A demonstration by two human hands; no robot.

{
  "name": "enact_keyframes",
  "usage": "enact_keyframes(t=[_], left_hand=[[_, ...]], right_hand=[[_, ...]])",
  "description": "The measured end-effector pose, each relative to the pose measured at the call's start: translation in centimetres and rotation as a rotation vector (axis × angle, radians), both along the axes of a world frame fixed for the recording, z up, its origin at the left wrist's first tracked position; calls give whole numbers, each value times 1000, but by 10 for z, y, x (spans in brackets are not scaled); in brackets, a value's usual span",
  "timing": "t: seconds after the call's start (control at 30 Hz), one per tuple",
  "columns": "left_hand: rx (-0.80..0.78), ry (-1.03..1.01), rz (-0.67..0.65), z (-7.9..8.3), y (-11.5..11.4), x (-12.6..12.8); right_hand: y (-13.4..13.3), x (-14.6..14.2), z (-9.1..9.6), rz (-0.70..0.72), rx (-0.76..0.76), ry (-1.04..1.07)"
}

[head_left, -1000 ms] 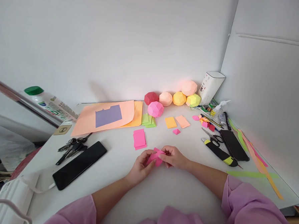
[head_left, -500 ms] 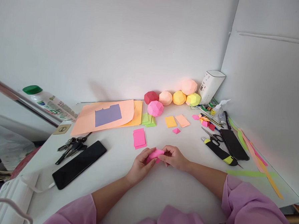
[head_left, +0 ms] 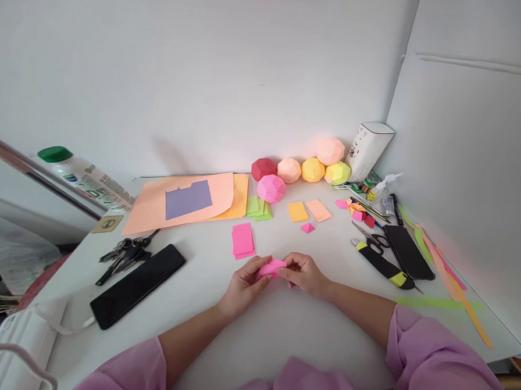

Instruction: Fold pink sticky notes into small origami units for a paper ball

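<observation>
Between my hands is a folded piece of pink paper [head_left: 271,268], held just above the white table. My left hand [head_left: 243,287] pinches its left end between thumb and fingers. On the right end, the thumb and fingers of my right hand [head_left: 305,275] are closed. Beyond my left hand lies a stack of pink paper slips [head_left: 243,240]. A small folded pink piece [head_left: 307,227] rests beyond my right hand, close to yellow slips [head_left: 297,212] and peach slips [head_left: 318,210]. Green slips [head_left: 258,209] lie farther back.
Faceted paper balls, one of them pink [head_left: 271,188], sit along the wall. To the right are scissors [head_left: 377,240], a utility knife [head_left: 383,265], a black phone case [head_left: 408,252] and paper strips [head_left: 438,303]. Keys [head_left: 128,255], a phone [head_left: 137,286] and large peach sheets [head_left: 150,204] lie left.
Both hands keep hold of the pink paper in nearly the same place. The paper's tilt between the fingers differs very slightly.
</observation>
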State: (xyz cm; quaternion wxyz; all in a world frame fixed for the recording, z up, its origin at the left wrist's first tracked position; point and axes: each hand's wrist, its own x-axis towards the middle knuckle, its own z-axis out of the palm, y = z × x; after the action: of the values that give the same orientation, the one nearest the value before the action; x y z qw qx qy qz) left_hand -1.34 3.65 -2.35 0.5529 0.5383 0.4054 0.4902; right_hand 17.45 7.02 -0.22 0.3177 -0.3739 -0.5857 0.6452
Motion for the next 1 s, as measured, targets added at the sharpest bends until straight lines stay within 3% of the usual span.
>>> enact_keyframes(t=[0.2, 0.53, 1.0], left_hand=[[40, -7, -7, 0, 2, 0], [124, 238, -30, 9, 0, 1], [100, 251, -56, 11, 0, 0]], right_hand=[[0, 0, 1, -4, -6, 1], [-1, -1, 1, -24, 3, 37], [2, -1, 1, -6, -22, 59]])
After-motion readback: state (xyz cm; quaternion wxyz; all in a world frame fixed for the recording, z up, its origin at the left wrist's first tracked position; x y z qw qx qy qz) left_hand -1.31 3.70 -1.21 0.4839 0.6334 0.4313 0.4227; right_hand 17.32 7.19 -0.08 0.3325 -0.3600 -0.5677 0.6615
